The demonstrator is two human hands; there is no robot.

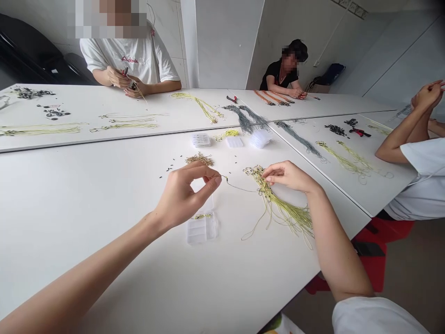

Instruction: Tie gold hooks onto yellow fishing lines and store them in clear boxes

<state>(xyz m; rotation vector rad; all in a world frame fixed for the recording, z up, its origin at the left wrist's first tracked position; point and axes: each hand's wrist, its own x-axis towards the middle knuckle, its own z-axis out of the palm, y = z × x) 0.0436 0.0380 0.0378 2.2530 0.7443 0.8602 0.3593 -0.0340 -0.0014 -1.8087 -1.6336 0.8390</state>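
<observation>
My left hand (186,190) hovers over the white table (86,208), thumb and forefinger pinched on the end of a thin yellow-green cord (239,188). That cord runs right to a bundle of yellow-green cords (285,211) lying on the table. My right hand (287,176) rests on the top of this bundle, fingers curled and pinching at the cord ends. Under my left hand lies a clear plastic compartment box (201,227). A small heap of gold metal pieces (200,159) and scattered tiny dark bits (174,167) lie just beyond.
Clear small boxes (201,139) and grey cord bundles (248,118) lie farther back. Three other people sit around the joined tables: one far left (132,60) working with a tool, one at the back (285,69), one at right (417,139). A red stool (378,250) stands off the table's right edge.
</observation>
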